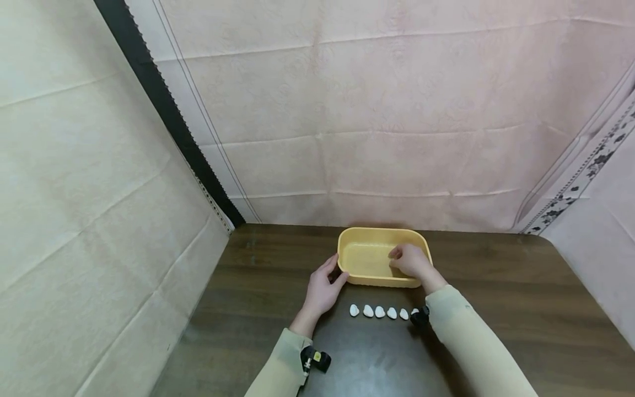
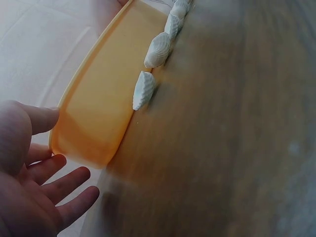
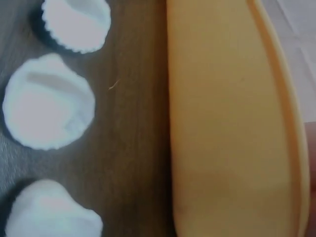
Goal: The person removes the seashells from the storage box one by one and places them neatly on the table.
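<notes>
A yellow plastic basin (image 1: 382, 281) stands on the table near the back wall. My left hand (image 1: 322, 288) is at its left front corner, thumb and fingers fairly straight and spread against the side; the left wrist view shows the thumb tip right at the rim. Over the inside of the basin, toward its right end, my right hand (image 1: 410, 261) reaches down with bent fingers; I cannot tell whether they hold something. Several white ribbed seashells (image 1: 380, 312) lie in a row in front of the basin, the rightmost partly hidden by the right wrist camera.
The brown wooden table (image 1: 278, 275) meets a pale cloth wall (image 1: 387, 138) just behind the basin. More cloth hangs at left and right. A black wrist camera (image 1: 317, 359) sits on the left forearm, close over the table.
</notes>
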`<move>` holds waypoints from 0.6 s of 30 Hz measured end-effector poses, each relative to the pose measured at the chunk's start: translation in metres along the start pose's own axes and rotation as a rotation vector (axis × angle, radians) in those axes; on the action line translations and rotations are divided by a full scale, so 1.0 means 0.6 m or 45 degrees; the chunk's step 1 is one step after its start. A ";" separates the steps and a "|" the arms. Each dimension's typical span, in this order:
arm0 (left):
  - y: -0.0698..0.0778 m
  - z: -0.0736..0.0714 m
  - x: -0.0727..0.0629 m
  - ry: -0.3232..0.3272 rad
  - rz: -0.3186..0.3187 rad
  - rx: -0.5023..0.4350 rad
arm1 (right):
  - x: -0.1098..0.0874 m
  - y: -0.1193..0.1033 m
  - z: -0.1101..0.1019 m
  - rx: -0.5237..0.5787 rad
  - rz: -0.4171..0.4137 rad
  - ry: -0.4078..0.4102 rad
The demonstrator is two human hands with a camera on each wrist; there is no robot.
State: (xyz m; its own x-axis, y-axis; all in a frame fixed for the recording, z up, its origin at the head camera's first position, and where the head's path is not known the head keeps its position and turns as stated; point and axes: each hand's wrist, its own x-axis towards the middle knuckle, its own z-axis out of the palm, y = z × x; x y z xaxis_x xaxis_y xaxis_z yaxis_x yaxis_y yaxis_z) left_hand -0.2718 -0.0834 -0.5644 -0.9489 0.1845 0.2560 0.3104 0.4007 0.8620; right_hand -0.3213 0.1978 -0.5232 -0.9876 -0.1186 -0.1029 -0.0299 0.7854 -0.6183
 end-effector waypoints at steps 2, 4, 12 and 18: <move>0.000 -0.001 0.000 0.000 -0.004 0.000 | 0.003 0.002 0.003 -0.006 0.007 0.005; 0.001 -0.001 0.000 0.000 -0.007 -0.002 | 0.004 0.003 0.006 0.005 0.021 0.006; -0.004 0.001 0.001 0.003 0.004 0.010 | 0.007 0.009 0.012 0.035 0.043 0.000; -0.002 -0.001 0.001 -0.002 -0.002 -0.002 | 0.007 0.007 0.013 0.043 0.013 -0.007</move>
State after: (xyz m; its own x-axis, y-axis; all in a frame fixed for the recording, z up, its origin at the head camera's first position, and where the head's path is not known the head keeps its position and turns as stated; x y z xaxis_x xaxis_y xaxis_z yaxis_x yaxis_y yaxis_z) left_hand -0.2725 -0.0841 -0.5652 -0.9492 0.1854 0.2542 0.3091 0.3995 0.8630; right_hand -0.3247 0.1959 -0.5322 -0.9869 -0.1145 -0.1135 -0.0149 0.7657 -0.6430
